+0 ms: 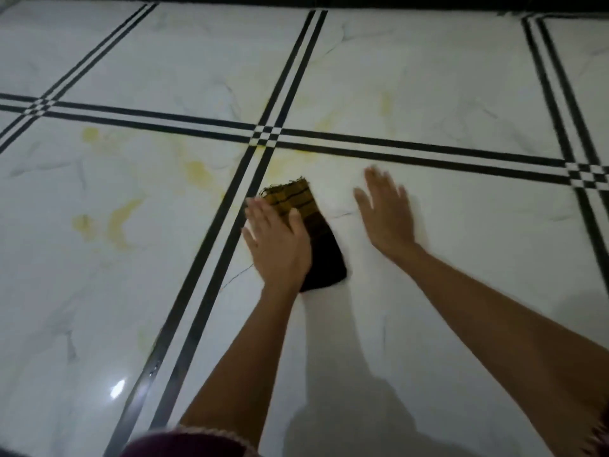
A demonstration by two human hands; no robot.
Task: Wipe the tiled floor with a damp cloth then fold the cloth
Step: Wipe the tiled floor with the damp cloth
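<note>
Maroon fabric edge (188,443), nearest, 6 o'clock. Left hand (280,245): fingers spread, pressed flat on folded yellow-and-black cloth (313,232), centre of tiled floor (461,291). Right hand (387,216): open, blurred, at the cloth's 3 o'clock, apart. Yellow stains (115,219), 10 o'clock, beyond.

No readable text, label, brand, number or sign anywhere in my view.
</note>
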